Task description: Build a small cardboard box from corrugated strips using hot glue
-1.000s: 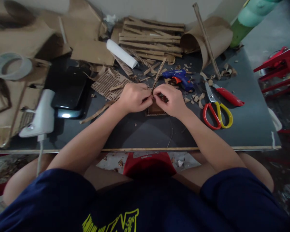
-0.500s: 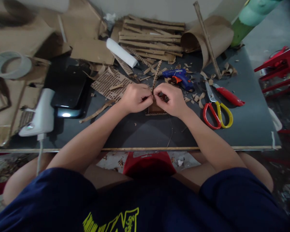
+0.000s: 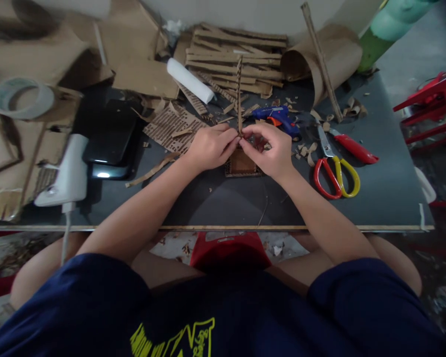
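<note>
A thin corrugated cardboard strip point(image 3: 239, 94) stands nearly upright between my hands. My left hand point(image 3: 213, 146) pinches its lower end from the left, fingertips closed. From the right, my right hand point(image 3: 270, 148) grips the same end between thumb and fingers. Just below the fingertips lies a small square cardboard piece point(image 3: 244, 163) with corrugated edging, its far side partly covered by my hands. Behind my right hand rests a blue glue gun point(image 3: 277, 116). A sheet of ridged cardboard point(image 3: 171, 128) lies left of my left hand.
Scissors point(image 3: 330, 163) and a red-handled cutter point(image 3: 357, 148) lie at the right. A stack of cardboard strips point(image 3: 238, 59), a white roll point(image 3: 191, 81) and a rolled sheet point(image 3: 334, 59) are behind. Tape point(image 3: 21, 98), a black device point(image 3: 111, 131) and a white corded device point(image 3: 69, 173) sit left.
The strip has swung from a rightward lean to nearly upright and shows more of its length. My fingers have shifted slightly at its base. The whole view has moved a little.
</note>
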{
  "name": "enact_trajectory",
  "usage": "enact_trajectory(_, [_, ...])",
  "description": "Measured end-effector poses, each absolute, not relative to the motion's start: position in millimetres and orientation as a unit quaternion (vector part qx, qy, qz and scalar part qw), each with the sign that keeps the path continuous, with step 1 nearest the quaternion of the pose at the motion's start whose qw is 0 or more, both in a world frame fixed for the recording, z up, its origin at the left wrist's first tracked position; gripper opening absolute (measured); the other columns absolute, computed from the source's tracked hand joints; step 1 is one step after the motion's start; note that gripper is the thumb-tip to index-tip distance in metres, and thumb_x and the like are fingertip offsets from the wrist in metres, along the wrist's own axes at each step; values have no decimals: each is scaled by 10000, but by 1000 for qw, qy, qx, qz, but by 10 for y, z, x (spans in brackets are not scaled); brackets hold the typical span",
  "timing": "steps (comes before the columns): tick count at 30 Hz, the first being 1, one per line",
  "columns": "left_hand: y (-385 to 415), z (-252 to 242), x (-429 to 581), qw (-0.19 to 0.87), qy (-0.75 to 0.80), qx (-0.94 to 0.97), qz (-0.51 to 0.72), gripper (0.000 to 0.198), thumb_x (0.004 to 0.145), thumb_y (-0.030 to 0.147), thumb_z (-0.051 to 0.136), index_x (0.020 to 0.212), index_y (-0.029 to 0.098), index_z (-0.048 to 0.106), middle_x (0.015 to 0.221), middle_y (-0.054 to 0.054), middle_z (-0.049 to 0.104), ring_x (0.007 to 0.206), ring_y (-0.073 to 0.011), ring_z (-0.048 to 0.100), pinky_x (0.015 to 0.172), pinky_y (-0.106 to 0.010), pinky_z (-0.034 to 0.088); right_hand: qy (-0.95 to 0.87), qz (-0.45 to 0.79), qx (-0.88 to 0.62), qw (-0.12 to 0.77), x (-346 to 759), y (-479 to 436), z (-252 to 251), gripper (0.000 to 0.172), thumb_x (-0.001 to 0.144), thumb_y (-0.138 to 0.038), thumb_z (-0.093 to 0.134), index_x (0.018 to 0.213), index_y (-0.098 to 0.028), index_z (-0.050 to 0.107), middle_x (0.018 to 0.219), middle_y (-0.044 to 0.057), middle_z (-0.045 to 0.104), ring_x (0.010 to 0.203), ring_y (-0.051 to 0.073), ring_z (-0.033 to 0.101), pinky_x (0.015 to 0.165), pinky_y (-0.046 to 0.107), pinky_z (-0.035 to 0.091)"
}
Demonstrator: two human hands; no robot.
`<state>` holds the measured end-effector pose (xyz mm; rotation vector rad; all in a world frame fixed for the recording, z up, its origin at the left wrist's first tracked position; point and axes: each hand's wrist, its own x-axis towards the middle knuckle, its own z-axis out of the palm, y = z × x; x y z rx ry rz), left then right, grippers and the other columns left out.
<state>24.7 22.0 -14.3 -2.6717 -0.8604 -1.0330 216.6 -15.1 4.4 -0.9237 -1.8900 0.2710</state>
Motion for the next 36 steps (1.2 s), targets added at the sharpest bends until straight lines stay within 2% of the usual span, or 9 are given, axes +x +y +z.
enact_trajectory(2, [224, -174, 251, 102, -298, -886, -340, 377, 1023, 307, 301, 777, 168, 552, 675, -49, 587, 619, -153, 562, 526, -275, 270, -774, 96, -371, 504, 2170, -140, 34, 153, 900, -296, 654, 977, -188, 732, 868, 21, 759, 661, 119, 647, 622, 263, 531])
enact_trajectory(5, [208, -185, 262, 146, -302, -877, -345, 370, 1028, 311, 324, 797, 163, 572, 719, -63, 622, 606, -141, 558, 518, -269, 255, -766, 89, -372, 516, 2170, -136, 34, 121, 909, -236, 639, 930, -191, 749, 847, 15, 767, 641, 114, 646, 590, 252, 510])
enact_trajectory(9, [178, -160, 286, 183, -298, -861, -369, 342, 1017, 277, 368, 763, 163, 566, 672, -57, 611, 581, -132, 544, 498, -268, 231, -771, 95, -369, 510, 2162, -146, 44, 90, 879, -220, 668, 896, -174, 743, 774, 6, 742, 569, 96, 591, 554, 241, 484])
enact_trajectory(14, [180, -148, 295, 199, -277, -861, -378, 328, 1008, 259, 384, 740, 167, 550, 622, -37, 588, 542, -123, 528, 479, -266, 213, -771, 85, -375, 507, 2155, -152, 40, 110, 906, -234, 630, 867, -181, 718, 778, 3, 729, 580, 94, 584, 566, 241, 481])
enact_trajectory(20, [173, -161, 294, 180, -270, -873, -365, 318, 978, 240, 399, 699, 174, 537, 584, -23, 548, 561, -137, 528, 494, -276, 235, -793, 90, -368, 477, 2164, -148, 36, 114, 925, -210, 556, 849, -194, 639, 757, 2, 656, 609, 106, 562, 589, 253, 485])
enact_trajectory(26, [160, -189, 325, 136, -260, -859, -419, 308, 894, 201, 456, 587, 188, 474, 496, -7, 484, 547, -143, 492, 496, -284, 238, -814, 111, -347, 452, 2166, -158, 61, 109, 927, -204, 540, 836, -189, 599, 773, 2, 621, 649, 102, 568, 609, 243, 476])
enact_trajectory(36, [155, -170, 352, 98, -198, -860, -460, 282, 822, 159, 509, 550, 191, 439, 486, 19, 444, 497, -113, 421, 472, -261, 245, -837, 117, -322, 428, 2183, -129, 40, 63, 842, -151, 520, 802, -201, 520, 749, -23, 536, 665, 99, 528, 619, 246, 428])
